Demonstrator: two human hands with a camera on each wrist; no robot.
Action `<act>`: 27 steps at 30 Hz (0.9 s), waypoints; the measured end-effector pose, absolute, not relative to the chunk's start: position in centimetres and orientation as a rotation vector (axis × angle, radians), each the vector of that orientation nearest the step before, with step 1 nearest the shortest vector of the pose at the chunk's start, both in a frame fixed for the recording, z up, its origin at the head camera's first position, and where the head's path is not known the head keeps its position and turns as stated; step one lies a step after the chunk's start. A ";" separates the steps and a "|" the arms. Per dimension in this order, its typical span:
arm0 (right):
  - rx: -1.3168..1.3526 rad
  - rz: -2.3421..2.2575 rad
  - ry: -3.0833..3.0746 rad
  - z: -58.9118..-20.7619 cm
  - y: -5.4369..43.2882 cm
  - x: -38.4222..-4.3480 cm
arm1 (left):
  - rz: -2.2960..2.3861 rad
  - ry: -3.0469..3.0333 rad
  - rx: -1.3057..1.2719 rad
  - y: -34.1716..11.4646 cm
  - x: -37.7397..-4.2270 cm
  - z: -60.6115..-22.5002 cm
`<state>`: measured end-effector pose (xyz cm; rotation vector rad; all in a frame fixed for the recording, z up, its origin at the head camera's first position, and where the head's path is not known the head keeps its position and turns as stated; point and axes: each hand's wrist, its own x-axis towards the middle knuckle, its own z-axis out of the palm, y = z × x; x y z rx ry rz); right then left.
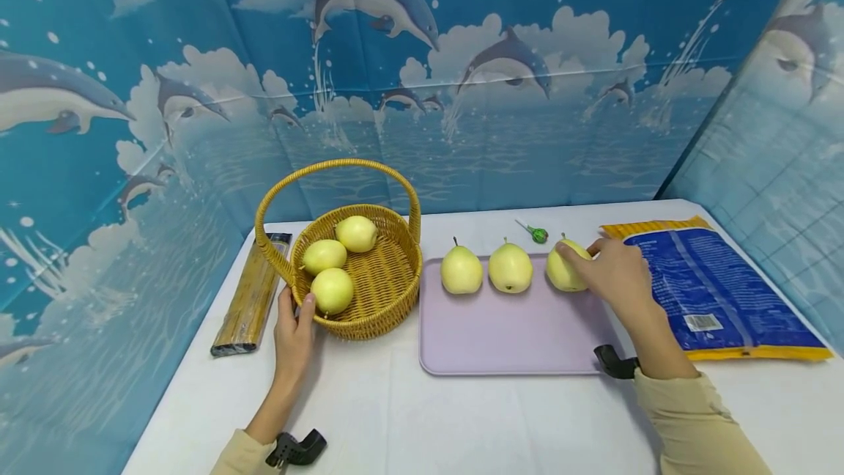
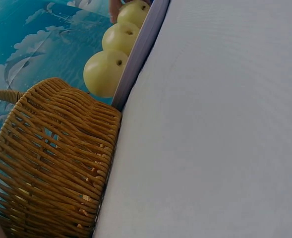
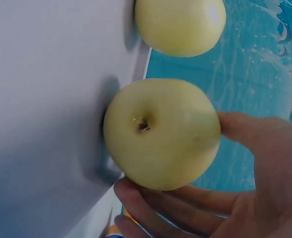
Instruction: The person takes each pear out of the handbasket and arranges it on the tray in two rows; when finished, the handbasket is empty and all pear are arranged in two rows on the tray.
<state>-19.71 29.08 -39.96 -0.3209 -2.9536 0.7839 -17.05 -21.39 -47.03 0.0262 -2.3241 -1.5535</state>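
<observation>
My right hand (image 1: 616, 273) grips a yellow-green pear (image 1: 565, 266) at the right end of the lilac tray (image 1: 514, 343). In the right wrist view, the thumb lies on one side of that pear (image 3: 160, 134) and the fingers curl round the other. Two more pears, one at the left (image 1: 461, 270) and one in the middle (image 1: 511, 268), stand in line on the tray. My left hand (image 1: 293, 339) holds the near left rim of a wicker basket (image 1: 382, 314), thumb at the rim; its other fingers are partly hidden. Three pears (image 1: 332, 290) lie inside the basket's left and back part.
A plastic-wrapped bundle of brown sticks (image 1: 249, 299) lies left of the basket. Behind the tray is a small green thing on a white stick (image 1: 537, 234). A blue and yellow packet (image 1: 719, 292) lies at the right. The basket's tall handle (image 1: 339, 163) arches upward.
</observation>
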 end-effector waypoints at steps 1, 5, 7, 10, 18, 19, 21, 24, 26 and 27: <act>-0.323 0.794 -2.941 -39.9 29.1 -19.7 | -1.556 -2.324 0.028 -21.4 -17.1 -47.1; -0.274 0.879 -2.954 -39.2 29.3 -19.6 | -1.573 -2.320 0.022 -21.2 -17.1 -47.1; -0.205 0.902 -3.005 -38.8 29.5 -19.6 | -1.574 -2.320 0.019 -21.2 -17.1 -47.1; -0.118 0.887 -3.098 -38.4 29.8 -19.7 | -1.572 -2.316 0.017 -21.3 -17.1 -47.0; -0.215 0.972 -3.070 -39.0 30.2 -20.3 | -1.524 -2.322 0.052 -21.3 -17.0 -47.0; -0.221 0.981 -3.047 -39.2 30.2 -20.3 | -1.523 -2.320 0.052 -21.3 -17.0 -47.0; -0.230 0.987 -3.008 -39.6 30.1 -20.4 | -1.525 -2.316 0.053 -21.3 -17.0 -47.1; -0.234 0.982 -2.978 -40.0 29.9 -20.4 | -1.524 -2.312 0.045 -21.3 -17.1 -47.1; -0.230 0.990 -2.975 -40.0 29.9 -20.4 | -1.528 -2.308 0.042 -21.3 -17.1 -47.1; -0.226 0.990 -2.977 -40.1 29.9 -20.4 | -1.529 -2.307 0.038 -21.3 -17.1 -47.0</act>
